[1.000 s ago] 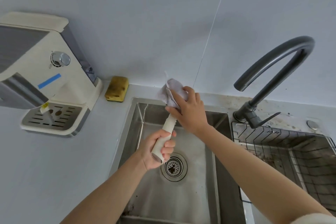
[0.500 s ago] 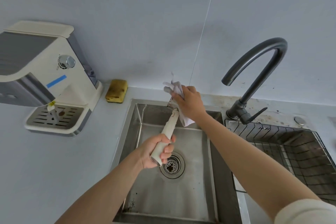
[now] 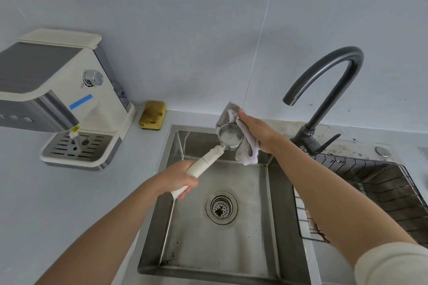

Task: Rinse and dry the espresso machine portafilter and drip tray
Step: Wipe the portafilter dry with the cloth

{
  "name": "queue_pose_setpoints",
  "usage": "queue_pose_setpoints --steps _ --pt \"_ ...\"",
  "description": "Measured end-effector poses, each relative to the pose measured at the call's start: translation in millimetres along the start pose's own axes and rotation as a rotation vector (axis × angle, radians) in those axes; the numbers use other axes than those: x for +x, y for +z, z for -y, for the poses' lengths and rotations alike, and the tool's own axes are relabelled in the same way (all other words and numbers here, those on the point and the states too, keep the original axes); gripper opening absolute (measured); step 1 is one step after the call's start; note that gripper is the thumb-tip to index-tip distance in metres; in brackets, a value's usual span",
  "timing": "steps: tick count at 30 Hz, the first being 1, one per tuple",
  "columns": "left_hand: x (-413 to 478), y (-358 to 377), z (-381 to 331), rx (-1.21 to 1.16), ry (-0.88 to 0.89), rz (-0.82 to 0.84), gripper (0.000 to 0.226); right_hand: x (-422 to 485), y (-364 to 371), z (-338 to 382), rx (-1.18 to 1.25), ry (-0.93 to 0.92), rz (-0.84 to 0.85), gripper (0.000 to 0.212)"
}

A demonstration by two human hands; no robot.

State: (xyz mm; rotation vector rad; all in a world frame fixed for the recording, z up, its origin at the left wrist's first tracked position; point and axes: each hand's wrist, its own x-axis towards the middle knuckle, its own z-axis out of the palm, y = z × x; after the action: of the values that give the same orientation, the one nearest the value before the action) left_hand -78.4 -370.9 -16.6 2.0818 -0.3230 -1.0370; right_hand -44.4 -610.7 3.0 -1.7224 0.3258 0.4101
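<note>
Portafilter (image 3: 228, 140) drying, held over the sink (image 3: 231, 250).
Left hand (image 3: 178, 177) clasps the handle; right hand (image 3: 257, 132) grips the cloth (image 3: 246, 150) against the basket. Best practice: rotate the handle, wiping all round.
</note>
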Motion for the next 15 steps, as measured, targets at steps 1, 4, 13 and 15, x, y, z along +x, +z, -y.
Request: queue_pose_setpoints --steps 1,4,13,15 --pt "-1 -4 -2 0.055 0.007 -0.007 0.032 -3 -1 1 -0.016 0.01 0.007 0.074" --pt "-1 -16 -9 0.242 0.01 -0.022 0.03 -19 0 9 -0.171 0.014 0.041 0.058" --pt "-3 -22 -22 0.551 -0.026 0.053 0.032 -34 13 10 -0.614 0.019 0.227 0.024" --pt "-3 -17 -22 0.567 -0.019 0.063 0.023 -35 17 4 -0.613 0.024 0.298 0.025"
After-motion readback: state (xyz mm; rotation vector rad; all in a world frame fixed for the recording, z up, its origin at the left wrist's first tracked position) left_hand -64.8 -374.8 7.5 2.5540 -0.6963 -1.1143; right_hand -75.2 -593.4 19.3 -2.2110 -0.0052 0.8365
